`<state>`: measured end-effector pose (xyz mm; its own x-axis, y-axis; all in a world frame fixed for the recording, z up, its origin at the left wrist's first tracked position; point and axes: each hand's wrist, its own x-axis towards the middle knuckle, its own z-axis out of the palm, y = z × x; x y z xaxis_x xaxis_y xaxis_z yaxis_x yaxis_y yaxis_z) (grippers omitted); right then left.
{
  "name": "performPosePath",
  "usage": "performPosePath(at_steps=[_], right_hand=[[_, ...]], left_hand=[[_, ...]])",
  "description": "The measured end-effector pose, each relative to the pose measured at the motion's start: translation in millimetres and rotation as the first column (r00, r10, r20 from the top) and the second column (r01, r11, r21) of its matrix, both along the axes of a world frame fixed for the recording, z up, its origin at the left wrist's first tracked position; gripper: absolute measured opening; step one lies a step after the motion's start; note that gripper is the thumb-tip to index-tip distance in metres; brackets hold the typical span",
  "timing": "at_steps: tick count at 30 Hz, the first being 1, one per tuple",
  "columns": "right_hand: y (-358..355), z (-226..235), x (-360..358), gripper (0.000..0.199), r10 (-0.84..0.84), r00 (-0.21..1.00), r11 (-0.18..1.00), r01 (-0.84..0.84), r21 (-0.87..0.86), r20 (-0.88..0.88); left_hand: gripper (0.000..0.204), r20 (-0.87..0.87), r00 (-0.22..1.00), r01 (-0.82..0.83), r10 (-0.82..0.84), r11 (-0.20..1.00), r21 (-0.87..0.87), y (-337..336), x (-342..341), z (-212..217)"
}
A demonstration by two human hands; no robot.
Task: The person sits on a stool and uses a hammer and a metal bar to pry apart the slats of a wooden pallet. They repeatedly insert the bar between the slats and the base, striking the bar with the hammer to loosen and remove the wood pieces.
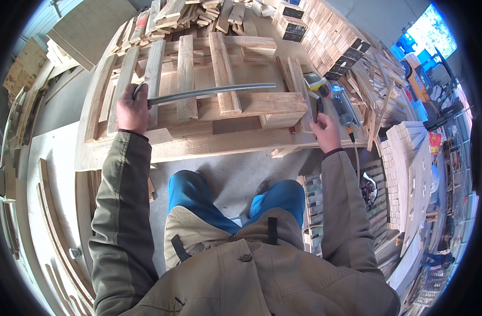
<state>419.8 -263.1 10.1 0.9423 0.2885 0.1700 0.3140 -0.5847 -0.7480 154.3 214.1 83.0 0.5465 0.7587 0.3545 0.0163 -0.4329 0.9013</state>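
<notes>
My left hand (133, 109) is closed round one end of a long grey metal bar (212, 90). The bar reaches rightward above a slatted wooden frame (277, 101), its far end free. That frame has spaced crosswise slats on long rails and lies on the wooden workbench (220, 146). At the bench's right side, my right hand (326, 132) has its fingers curled at a narrow black object (320, 106), which sticks out beyond them; its kind is unclear. Just past it lies a yellow-and-black tool (319, 86), partly hidden.
Loose wood offcuts (199, 15) are heaped at the bench's far side. Stacked wooden blocks (328, 39) rise at the back right. A power tool with a cable (348, 118) is at the right edge. Plank stacks (404, 158) stand farther right; a pale board (56, 152) is on the left.
</notes>
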Motion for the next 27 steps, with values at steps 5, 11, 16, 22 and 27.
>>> performPosePath(at_steps=[5, 11, 16, 22, 27], right_hand=[[-16.6, 10.8, -44.4, 0.053, -0.038, 0.999, 0.996, 0.039, 0.074, -0.017], [-49.4, 1.6, -90.1, 0.044, -0.077, 0.996, 0.979, 0.084, 0.186, -0.043], [-61.3, -25.7, -115.5, 0.041, -0.109, 0.99, 0.975, 0.123, 0.186, -0.085], [-60.0, -34.3, -132.3, 0.042, -0.104, 0.987, 0.972, 0.127, 0.197, -0.121], [-57.1, -28.3, -135.3, 0.042, -0.051, 0.991, 0.959, 0.084, 0.272, -0.126]], left_hand=[[0.023, 0.052, 0.998, 0.034, -0.036, 0.999, 0.032, 5.8, -15.6, 0.0], [0.019, 0.12, 0.99, -0.07, 0.075, 0.997, -0.042, 30.0, -74.0, 13.9], [0.02, 0.112, 0.987, -0.115, 0.114, 0.993, 0.0, 58.8, -120.3, 38.1], [0.021, -0.029, 0.99, -0.137, 0.139, 0.987, 0.082, 72.6, -142.1, 58.1], [0.021, -0.056, 0.988, -0.132, 0.144, 0.975, 0.18, 68.2, -128.6, 69.7]])
